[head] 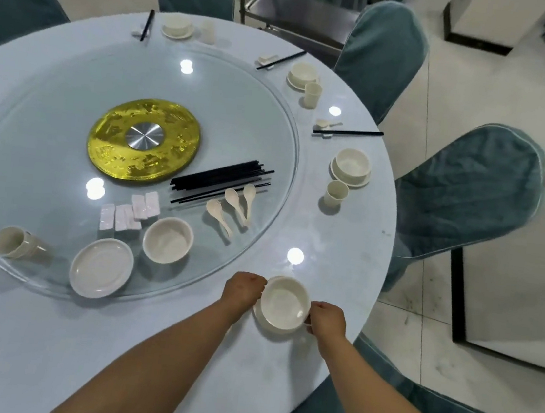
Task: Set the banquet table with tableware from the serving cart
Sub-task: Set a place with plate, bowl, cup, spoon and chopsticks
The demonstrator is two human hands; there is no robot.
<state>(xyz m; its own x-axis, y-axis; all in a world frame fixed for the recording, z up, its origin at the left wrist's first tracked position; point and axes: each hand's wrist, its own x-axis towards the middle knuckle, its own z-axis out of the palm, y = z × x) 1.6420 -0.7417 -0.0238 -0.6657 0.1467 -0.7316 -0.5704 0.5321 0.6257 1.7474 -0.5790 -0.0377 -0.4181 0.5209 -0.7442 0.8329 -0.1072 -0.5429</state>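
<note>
At the far left of the glass turntable (pixel 53 104) we see a cup (pixel 14 243) lying on its side, its mouth toward us. Next to it, to the right, an empty plate (pixel 101 267) lies flat near the glass edge. Behind the plate there are several small white rests (pixel 129 211) in a group, and just beside the plate stands an empty bowl (pixel 168 240). In the middle of the glass we see a gold disc (pixel 143 142) with a metal centre. To the right of it lies a bundle of black chopsticks (pixel 221 181), and in front of this bundle three spoons (pixel 233 206) lie close together.

Further right, on the round worktop (pixel 9 328) near its front edge, we find our two hands around a bowl (pixel 283 302) that sits on a small plate, of which only the rim is visible. The left hand (pixel 243 290) is at the left side of this bowl, with fingers curled against the rim. The right hand (pixel 327 319) is at the right side, also with curled fingers; they seem to grip the rim of the bowl or of the plate under it, we cannot tell which.

Along the right edge of the worktop stand finished places: a bowl on a plate (pixel 351 168) with a cup (pixel 335 193) near it, and chopsticks on a rest (pixel 347 133) behind. Teal chairs (pixel 471 196) stand around, and a metal cart (pixel 302 7) is behind the table.
</note>
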